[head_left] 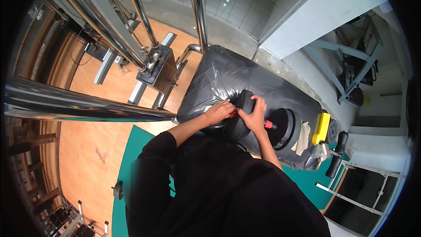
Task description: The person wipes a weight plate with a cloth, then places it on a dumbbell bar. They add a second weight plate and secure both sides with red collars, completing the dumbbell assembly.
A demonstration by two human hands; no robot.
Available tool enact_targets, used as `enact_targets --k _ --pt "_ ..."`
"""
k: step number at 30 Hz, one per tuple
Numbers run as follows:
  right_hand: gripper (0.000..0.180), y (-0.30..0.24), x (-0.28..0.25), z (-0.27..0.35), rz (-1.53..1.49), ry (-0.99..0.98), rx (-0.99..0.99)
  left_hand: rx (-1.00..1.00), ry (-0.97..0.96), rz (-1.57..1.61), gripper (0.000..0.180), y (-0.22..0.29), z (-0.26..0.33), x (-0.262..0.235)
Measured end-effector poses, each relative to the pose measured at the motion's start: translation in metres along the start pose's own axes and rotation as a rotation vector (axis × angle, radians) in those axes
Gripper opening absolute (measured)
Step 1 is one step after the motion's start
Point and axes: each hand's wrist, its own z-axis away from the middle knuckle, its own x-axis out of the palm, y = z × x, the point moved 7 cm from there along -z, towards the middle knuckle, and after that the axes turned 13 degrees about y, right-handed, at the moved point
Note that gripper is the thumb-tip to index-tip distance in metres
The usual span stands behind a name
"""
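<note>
Dumbbell on padded bench; left hand left of right hand; railing left

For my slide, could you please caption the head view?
Both hands, left hand and right hand, grip black weight plates on a red-handled dumbbell lying on a black padded bench.

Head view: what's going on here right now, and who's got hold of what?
A person in a black top leans over a black padded bench wrapped in clear plastic. Both bare hands are on a dumbbell with black weight plates lying on the bench: the left hand at its near-end plates, the right hand over the bar beside the red grip. A yellow block lies at the bench's far end.
</note>
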Motion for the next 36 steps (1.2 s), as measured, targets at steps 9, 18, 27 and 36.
enact_targets --k 9,18,27,36 --pt "0.063 -0.001 -0.005 0.006 -0.039 0.041 -0.022 -0.726 -1.081 0.622 0.027 -0.065 -0.018 0.058" --pt "0.083 -0.004 -0.013 0.033 -0.096 0.042 0.138 -1.059 -1.544 0.822 0.027 -0.073 0.02 0.092" --pt "0.078 -0.011 -0.019 0.045 -0.161 0.124 0.13 -0.478 -0.947 0.228 0.04 -0.035 0.007 0.063" --pt "0.08 -0.011 -0.014 0.048 -0.13 0.131 0.096 -0.352 -0.487 0.008 0.037 0.001 0.017 0.027"
